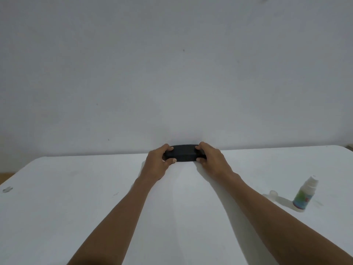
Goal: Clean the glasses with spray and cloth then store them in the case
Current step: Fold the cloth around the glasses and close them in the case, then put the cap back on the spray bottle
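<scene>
A closed black glasses case [183, 153] lies at the far edge of the white table [57, 207], against the wall. My left hand [158, 161] grips its left end, fingers over the top and thumb on the front. My right hand [212, 159] grips its right end the same way. A small spray bottle [304, 194] with a green and blue label stands at the right, and its clear cap [273, 193] lies just left of it. The glasses and the cloth are not in view.
A bare grey wall [172, 73] rises right behind the table. The table's left corner is rounded, with wooden floor [5, 176] beyond it. A small grey smudge [7, 189] marks the table's left side.
</scene>
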